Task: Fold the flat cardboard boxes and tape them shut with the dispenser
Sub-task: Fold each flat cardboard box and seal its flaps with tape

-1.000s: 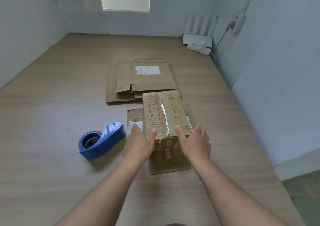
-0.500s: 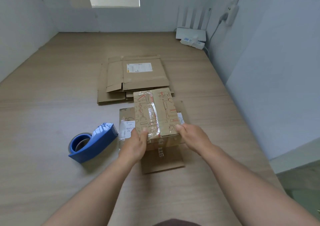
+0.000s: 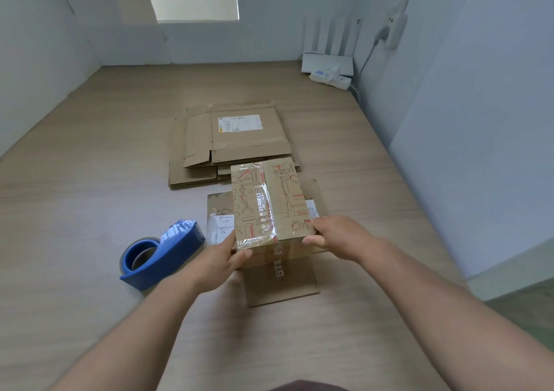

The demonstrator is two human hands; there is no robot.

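we grip taped box (image 3: 271, 200) | left hand (image 3: 220, 260) + right hand (image 3: 337, 236) grasping near corners | tape dispenser (image 3: 163, 254) left, untouched

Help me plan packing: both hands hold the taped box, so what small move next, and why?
Probably lift the taped box aside: its seam is taped, left hand and right hand grip its near corners, and it sits on a flat box not yet folded.
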